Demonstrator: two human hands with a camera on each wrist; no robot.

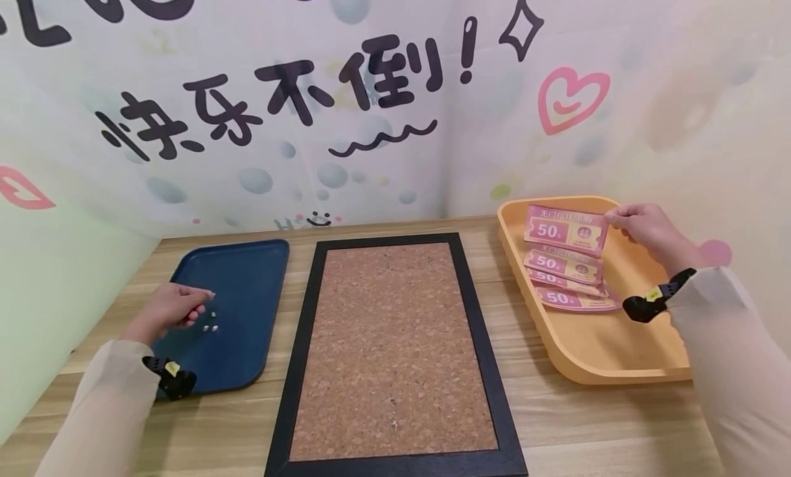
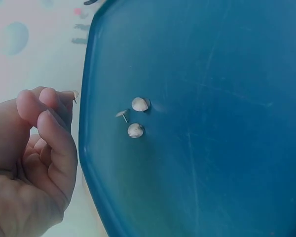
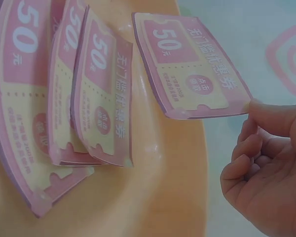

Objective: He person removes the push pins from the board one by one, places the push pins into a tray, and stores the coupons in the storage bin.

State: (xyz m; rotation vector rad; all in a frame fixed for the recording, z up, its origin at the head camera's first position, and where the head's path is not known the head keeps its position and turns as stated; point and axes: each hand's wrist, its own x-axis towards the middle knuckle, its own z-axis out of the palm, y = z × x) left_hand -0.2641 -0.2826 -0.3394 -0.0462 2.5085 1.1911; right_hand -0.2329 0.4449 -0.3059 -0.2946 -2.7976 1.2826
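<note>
My left hand (image 1: 176, 307) pinches a thumbtack (image 2: 75, 96) between thumb and fingertips, above the blue tray (image 1: 250, 312). Below it, three more thumbtacks (image 2: 136, 130) lie on the tray's surface, two with their pale round heads up and one tilted with its pin showing. At the right, my right hand (image 1: 649, 228) pinches one corner of a pink coupon (image 3: 187, 69) printed with 50. That coupon is raised over the orange tray (image 1: 643, 333), apart from the several similar coupons (image 3: 101, 94) that overlap inside the tray.
Between the two trays lies a cork board (image 1: 395, 353) with a black frame, flat on the wooden table (image 1: 581, 422). A printed cloth backdrop (image 1: 395, 175) with dark lettering rises behind the table. Each wrist wears a black strap with a small camera.
</note>
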